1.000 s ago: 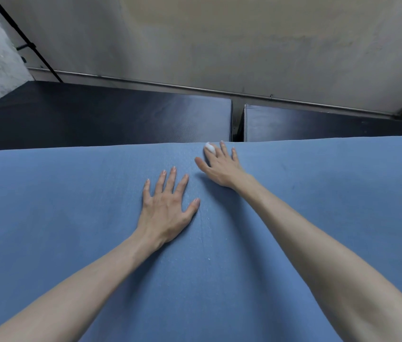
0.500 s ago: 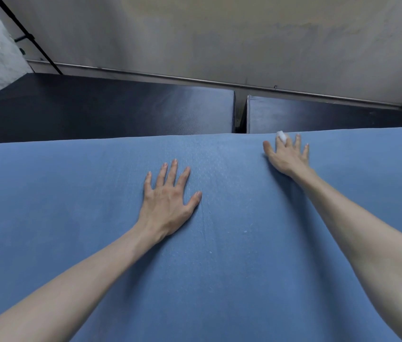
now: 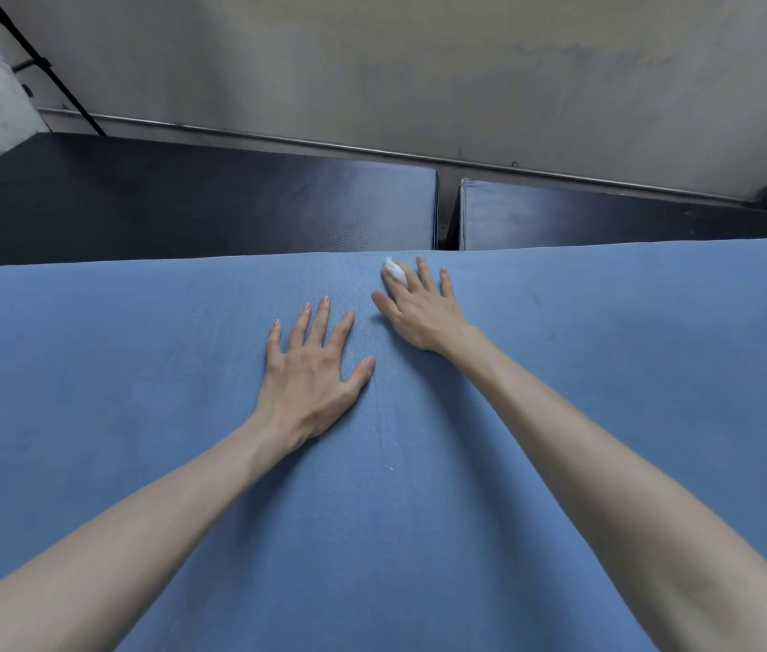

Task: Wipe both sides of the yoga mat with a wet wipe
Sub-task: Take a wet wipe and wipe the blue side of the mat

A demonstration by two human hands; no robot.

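Blue yoga mat [image 3: 419, 510] lies flat, filling the near view. Left hand [image 3: 311, 369] rests on it, fingers straight and spread, pinning it. Right hand [image 3: 419, 308] presses the wet wipe [image 3: 394, 270] under straight fingers near the far edge. In the last half second this hand has swept back from the right to centre, just beside the left. Judgement: far-edge strokes under way; underside unwiped.

Blue yoga mat [image 3: 146, 416] spread flat; white wet wipe [image 3: 394, 271] bunched near far edge.
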